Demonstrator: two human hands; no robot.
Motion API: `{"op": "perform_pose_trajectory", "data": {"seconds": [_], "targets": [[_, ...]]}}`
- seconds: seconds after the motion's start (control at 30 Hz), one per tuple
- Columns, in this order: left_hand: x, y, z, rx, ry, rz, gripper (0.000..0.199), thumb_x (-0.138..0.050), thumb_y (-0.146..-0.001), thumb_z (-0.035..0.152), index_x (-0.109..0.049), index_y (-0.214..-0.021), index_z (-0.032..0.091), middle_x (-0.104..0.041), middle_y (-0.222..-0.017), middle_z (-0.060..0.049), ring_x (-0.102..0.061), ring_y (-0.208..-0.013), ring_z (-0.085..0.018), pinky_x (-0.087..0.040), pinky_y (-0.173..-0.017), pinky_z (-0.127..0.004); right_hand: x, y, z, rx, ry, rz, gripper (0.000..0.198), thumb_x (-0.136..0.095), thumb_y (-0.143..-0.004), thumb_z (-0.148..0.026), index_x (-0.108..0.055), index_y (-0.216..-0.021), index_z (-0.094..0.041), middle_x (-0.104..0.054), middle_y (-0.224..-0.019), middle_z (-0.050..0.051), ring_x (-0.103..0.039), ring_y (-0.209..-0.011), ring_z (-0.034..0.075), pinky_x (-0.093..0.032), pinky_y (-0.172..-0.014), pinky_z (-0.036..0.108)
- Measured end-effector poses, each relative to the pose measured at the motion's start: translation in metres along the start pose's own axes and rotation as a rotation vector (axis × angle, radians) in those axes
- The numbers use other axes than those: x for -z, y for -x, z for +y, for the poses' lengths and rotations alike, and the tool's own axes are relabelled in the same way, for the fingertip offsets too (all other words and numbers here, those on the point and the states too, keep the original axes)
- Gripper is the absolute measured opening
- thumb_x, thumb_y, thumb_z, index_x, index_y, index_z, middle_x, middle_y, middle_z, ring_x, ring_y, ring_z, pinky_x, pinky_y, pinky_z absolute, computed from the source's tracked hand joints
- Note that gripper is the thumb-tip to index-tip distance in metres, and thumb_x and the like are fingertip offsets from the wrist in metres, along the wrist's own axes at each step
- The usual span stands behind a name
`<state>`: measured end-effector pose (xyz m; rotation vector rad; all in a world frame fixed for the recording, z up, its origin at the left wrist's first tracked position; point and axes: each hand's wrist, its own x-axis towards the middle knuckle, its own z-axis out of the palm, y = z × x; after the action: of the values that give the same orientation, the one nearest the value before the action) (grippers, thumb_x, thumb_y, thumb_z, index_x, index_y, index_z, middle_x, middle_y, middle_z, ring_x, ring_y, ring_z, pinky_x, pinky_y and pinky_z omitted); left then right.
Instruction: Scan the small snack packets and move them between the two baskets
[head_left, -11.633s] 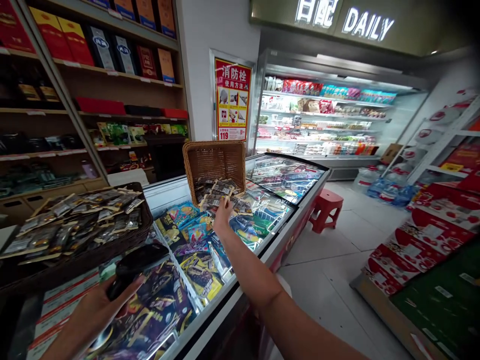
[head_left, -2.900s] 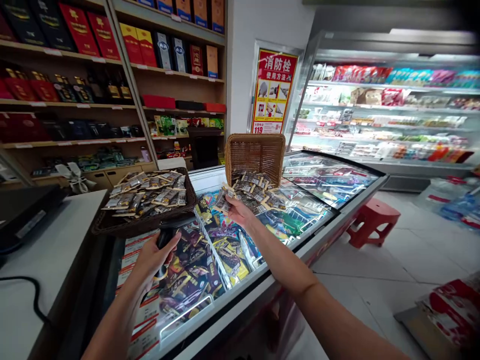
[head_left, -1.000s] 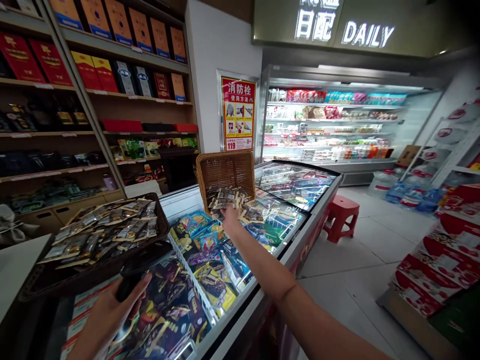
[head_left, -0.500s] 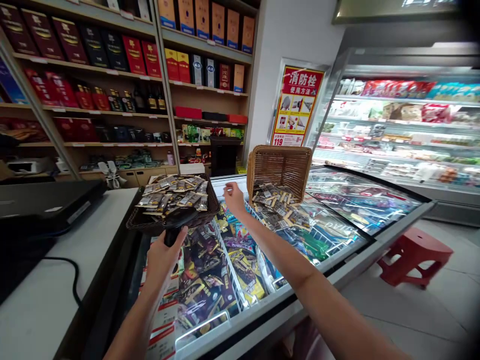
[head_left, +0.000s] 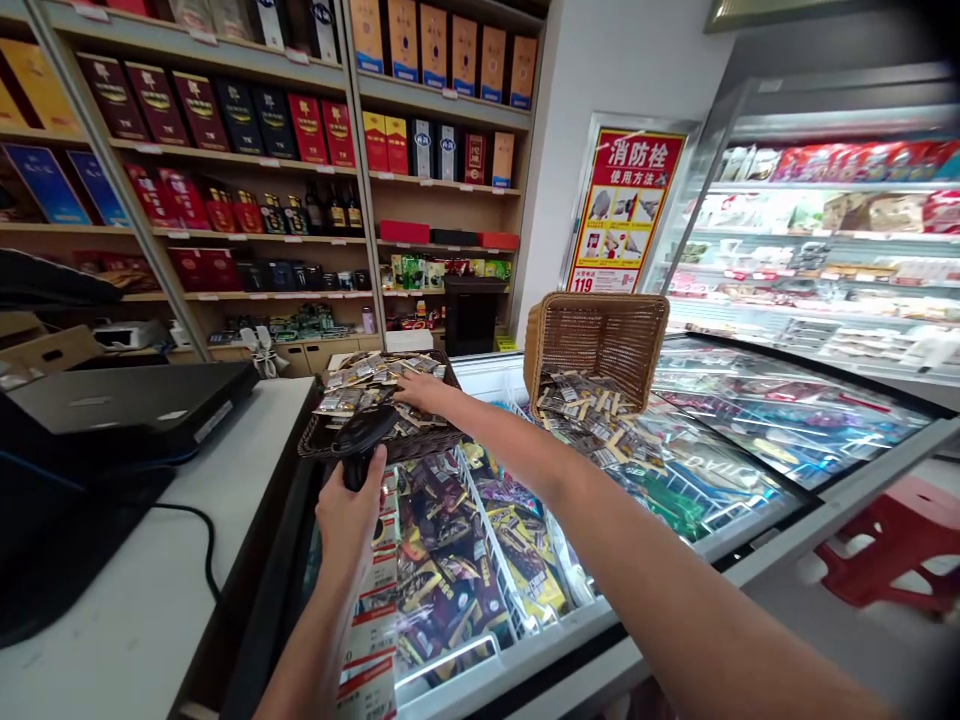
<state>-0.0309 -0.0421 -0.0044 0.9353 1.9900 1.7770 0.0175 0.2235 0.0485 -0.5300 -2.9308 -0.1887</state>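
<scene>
My left hand (head_left: 349,515) is wrapped round the handle of a black barcode scanner (head_left: 367,432), its head in front of the dark woven basket. That dark basket (head_left: 309,440) holds many small sachets (head_left: 352,375) with clear and brown wrapping. Over its right side reaches my right hand (head_left: 424,390), fingers stretched out and touching the sachets; the fingertips are partly lost among them. A light brown wicker basket (head_left: 600,335) lies tipped on its side to the right, with more sachets (head_left: 600,415) spilling from its mouth onto the freezer's glass lid.
Under the baskets stands a glass-topped freezer (head_left: 525,660) with packaged ice creams inside. A white counter (head_left: 112,590) with a black machine (head_left: 142,400) and a cable is at the left. Boxed bottles line the back shelves; a red stool (head_left: 892,550) is at right.
My right hand has moved left, from between the baskets onto the sachets in the dark basket, and its fingers have stretched out. My left hand still holds the scanner. The view has turned left.
</scene>
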Motion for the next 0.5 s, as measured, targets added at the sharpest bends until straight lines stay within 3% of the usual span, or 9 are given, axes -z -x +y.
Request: {"op": "perform_pose_trajectory", "data": {"seconds": [0.1, 0.23, 0.37, 0.5], "targets": [[-0.003, 0.003, 0.005, 0.011, 0.047, 0.024, 0.055, -0.080, -0.076, 0.077, -0.067, -0.083, 0.024, -0.062, -0.059, 0.003, -0.058, -0.050, -0.018, -0.045, -0.046, -0.028, 0.013, 0.034, -0.004, -0.038, -0.091, 0.166, 0.023, -0.067, -0.098, -0.005, -0.074, -0.113, -0.022, -0.074, -0.132, 0.015, -0.058, -0.135, 0.032, -0.052, -0.105, 0.042], [-0.010, 0.005, 0.009, 0.026, 0.101, -0.046, 0.054, -0.084, -0.072, 0.074, -0.064, -0.079, 0.025, -0.064, -0.063, 0.002, -0.057, -0.049, -0.016, -0.044, -0.045, -0.028, 0.018, 0.108, -0.017, -0.366, -0.481, 0.549, 0.009, -0.072, -0.104, -0.027, -0.070, -0.113, -0.026, -0.075, -0.112, 0.006, -0.068, -0.115, 0.027, -0.053, -0.094, 0.035], [-0.018, 0.007, 0.011, 0.067, 0.133, -0.147, 0.058, -0.093, -0.062, 0.072, -0.064, -0.079, 0.024, -0.060, -0.061, 0.005, -0.054, -0.048, -0.014, -0.041, -0.043, -0.026, -0.001, 0.188, -0.032, -0.725, -1.019, 0.843, 0.025, -0.066, -0.107, -0.051, -0.066, -0.112, -0.027, -0.059, -0.067, -0.005, -0.064, -0.068, 0.019, -0.048, -0.064, 0.027], [-0.022, 0.011, 0.011, 0.025, 0.122, -0.264, 0.060, -0.096, -0.058, 0.070, -0.062, -0.074, 0.023, -0.058, -0.060, 0.005, -0.050, -0.048, -0.012, -0.038, -0.044, -0.026, -0.030, 0.235, -0.031, -0.933, -1.483, 0.999, 0.026, -0.070, -0.102, -0.047, -0.064, -0.112, -0.024, -0.051, -0.054, -0.009, -0.052, -0.049, 0.015, -0.039, -0.047, 0.025]]}}
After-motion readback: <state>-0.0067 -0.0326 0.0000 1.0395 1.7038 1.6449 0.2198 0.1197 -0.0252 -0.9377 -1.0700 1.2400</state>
